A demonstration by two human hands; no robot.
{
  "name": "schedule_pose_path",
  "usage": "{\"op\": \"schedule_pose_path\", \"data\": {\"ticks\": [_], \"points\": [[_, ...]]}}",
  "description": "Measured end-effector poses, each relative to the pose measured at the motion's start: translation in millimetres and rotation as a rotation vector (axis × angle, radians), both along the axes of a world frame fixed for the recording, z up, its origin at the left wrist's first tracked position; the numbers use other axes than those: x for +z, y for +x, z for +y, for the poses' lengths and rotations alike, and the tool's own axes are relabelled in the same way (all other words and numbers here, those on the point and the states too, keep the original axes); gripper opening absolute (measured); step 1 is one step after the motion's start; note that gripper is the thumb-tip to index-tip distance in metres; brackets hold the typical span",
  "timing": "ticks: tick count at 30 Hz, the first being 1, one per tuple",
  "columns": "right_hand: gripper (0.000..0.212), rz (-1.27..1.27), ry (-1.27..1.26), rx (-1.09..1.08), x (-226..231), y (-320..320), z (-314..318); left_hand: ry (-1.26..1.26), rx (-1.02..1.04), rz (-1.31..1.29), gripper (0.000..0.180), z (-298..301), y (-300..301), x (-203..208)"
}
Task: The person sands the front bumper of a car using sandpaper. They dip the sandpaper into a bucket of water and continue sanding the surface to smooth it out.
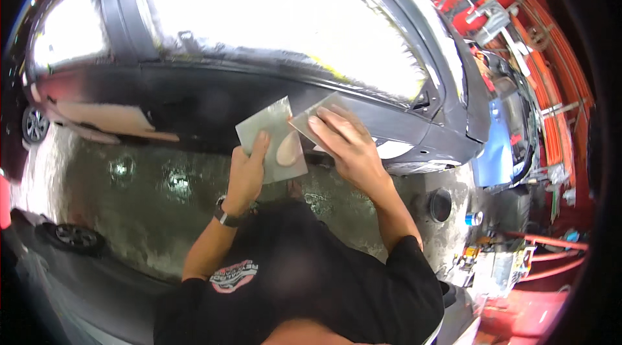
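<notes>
My left hand (247,173) grips a flat grey mixing board (267,126) from its near edge, thumb on top. A smooth blob of beige body filler (289,150) lies on the board's right half. In my right hand (353,150) is a thin grey spreader (306,115), with the fingers pressed along its face. Its left corner is at the board's right edge, where a small orange spot shows; whether they touch I cannot tell. Just beyond both hands stands a dark car (207,102). Beige filler (107,117) covers a patch of its lower side at the left.
White-looking sheeting (259,14) covers the car's windows. Behind me is another dark car (103,280). A black bucket (440,206) and a blue can (473,218) stand on the wet-looking floor (149,215) at right. Beyond them, a cluttered stand (499,264) holds supplies.
</notes>
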State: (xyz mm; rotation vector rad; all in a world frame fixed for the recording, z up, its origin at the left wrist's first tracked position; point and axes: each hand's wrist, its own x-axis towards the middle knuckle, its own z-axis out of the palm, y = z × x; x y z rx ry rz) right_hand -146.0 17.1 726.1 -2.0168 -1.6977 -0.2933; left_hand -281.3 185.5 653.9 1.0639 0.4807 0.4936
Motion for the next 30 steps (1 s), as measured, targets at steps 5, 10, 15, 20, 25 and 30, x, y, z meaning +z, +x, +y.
{"op": "schedule_pose_path", "data": {"ticks": [5,10,15,20,25,30], "points": [[0.059,-0.214,-0.103,0.164,-43,-9,2,0.3,0.043,0.053,0.042,-4,3,-6],[0.054,-0.173,-0.266,0.311,-54,-19,-18,0.141,0.136,-0.022,0.037,18,5,1],[0.052,0.307,0.145,0.255,-24,-11,-21,-0.275,0.059,-0.145,0.038,33,14,13],[0.044,0.396,0.528,0.243,0,-34,16,-0.774,-0.201,-0.27,0.047,-4,30,-4],[0.052,0.098,0.131,0.123,-24,-14,0,-0.565,-0.135,-0.329,0.046,-14,29,2],[0.048,0.0,-0.363,0.005,-36,22,-38,-0.622,-0.269,-0.289,0.044,8,17,0]]}}
